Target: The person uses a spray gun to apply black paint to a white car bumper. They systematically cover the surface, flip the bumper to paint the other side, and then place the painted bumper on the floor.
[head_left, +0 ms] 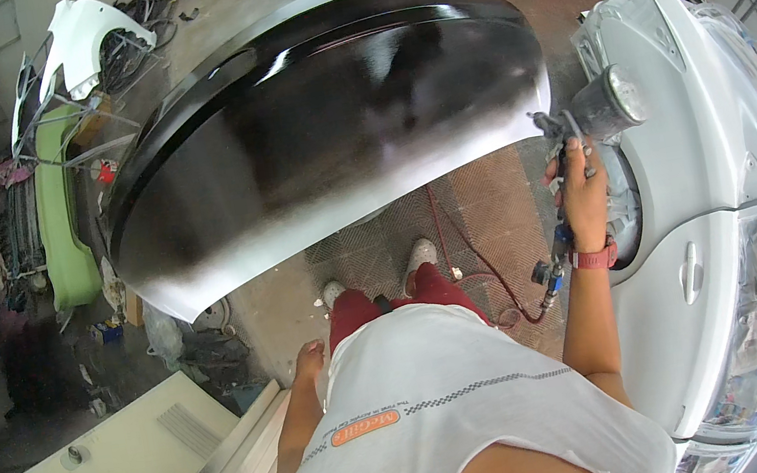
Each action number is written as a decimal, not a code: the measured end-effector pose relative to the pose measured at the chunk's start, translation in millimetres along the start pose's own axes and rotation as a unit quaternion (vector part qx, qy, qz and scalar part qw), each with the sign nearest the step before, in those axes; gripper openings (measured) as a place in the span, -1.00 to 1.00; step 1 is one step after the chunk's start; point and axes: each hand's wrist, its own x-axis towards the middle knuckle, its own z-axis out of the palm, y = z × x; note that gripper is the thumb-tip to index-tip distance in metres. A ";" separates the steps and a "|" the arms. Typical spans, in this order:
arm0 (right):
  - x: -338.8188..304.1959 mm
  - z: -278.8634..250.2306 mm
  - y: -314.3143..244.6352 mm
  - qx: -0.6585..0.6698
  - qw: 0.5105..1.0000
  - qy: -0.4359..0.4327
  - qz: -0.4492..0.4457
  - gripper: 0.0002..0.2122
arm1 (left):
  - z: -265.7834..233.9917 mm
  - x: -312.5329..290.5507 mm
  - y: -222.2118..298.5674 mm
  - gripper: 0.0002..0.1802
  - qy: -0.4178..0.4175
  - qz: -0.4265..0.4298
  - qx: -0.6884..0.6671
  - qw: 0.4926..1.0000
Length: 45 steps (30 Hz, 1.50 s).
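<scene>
My right fingers (pixel 575 162) grasp the gun (pixel 604 107) near the panel (pixel 322 131), which lies ahead and to their left, long axis running crosswise, nearer them than my empty, slack left hand (pixel 310 358).

Fairly bright, diffuse light reaches the area around the right hand (pixel 582 192). Left of it, the glossy black panel (pixel 333 135) bounces back white streaks of glare; right of it, the pale car (pixel 720 143) looks nearly washed out. Well left of the hand, murky shadow gathers. Far from it, straight edges bend and the corners go black.
</scene>
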 end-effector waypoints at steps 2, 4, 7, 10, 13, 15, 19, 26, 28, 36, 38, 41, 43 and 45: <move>-29.4 24.6 -7.4 0.000 0.999 -0.040 0.000 -0.66 | -5.9 10.6 -2.7 -0.66 -0.004 -0.009 -0.023 1.000; -64.6 59.7 -18.1 0.016 0.994 -0.103 -0.025 -0.67 | -22.2 27.0 -0.7 -0.66 0.001 0.040 0.052 0.998; -118.7 121.9 -38.4 0.018 0.982 -0.189 -0.018 -0.60 | -50.4 48.6 1.5 -0.65 0.031 0.070 0.047 0.996; -169.7 183.1 -61.8 0.036 0.967 -0.247 -0.041 -0.60 | -84.1 58.3 -1.2 -0.64 0.042 0.095 -0.049 0.993; -210.8 232.2 -80.9 -0.008 0.952 -0.290 -0.094 -0.61 | -120.0 52.6 -28.0 -0.61 0.043 0.091 -0.110 0.989; -234.3 251.9 -88.7 0.055 0.941 -0.326 -0.077 -0.61 | -137.2 56.1 -55.1 -0.59 0.046 0.053 -0.124 0.990; -251.7 255.2 -80.4 0.077 0.945 -0.314 -0.053 -0.66 | -165.0 59.6 -141.6 -0.52 0.009 -0.058 -0.066 0.996; -208.0 200.5 -44.7 -0.064 0.995 -0.017 -0.071 -0.59 | -201.9 43.2 -215.5 -0.56 -0.063 -0.075 -0.002 0.995; -201.6 192.6 -45.3 -0.053 0.998 0.017 -0.036 -0.56 | -206.4 50.5 -208.6 -0.55 -0.054 -0.070 0.001 0.996; -241.9 235.6 -96.0 -0.057 0.998 -0.019 -0.033 -0.65 | -220.9 111.3 -107.4 -0.48 -0.002 0.033 -0.089 0.995; -262.6 255.7 -114.7 -0.019 0.991 -0.130 -0.015 -0.66 | -223.1 112.8 -90.1 -0.47 0.003 0.068 -0.125 0.990; -283.6 279.7 -140.1 0.050 0.971 -0.233 -0.004 -0.65 | -220.8 118.3 -73.3 -0.46 0.002 0.094 -0.135 0.986; -287.2 280.5 -151.3 0.060 0.965 -0.254 -0.003 -0.65 | -221.5 121.8 -75.3 -0.46 -0.011 0.061 -0.051 0.997; -276.2 278.2 -157.3 0.061 0.964 -0.253 -0.050 -0.65 | -216.3 119.0 -92.1 -0.46 -0.006 0.056 -0.067 0.996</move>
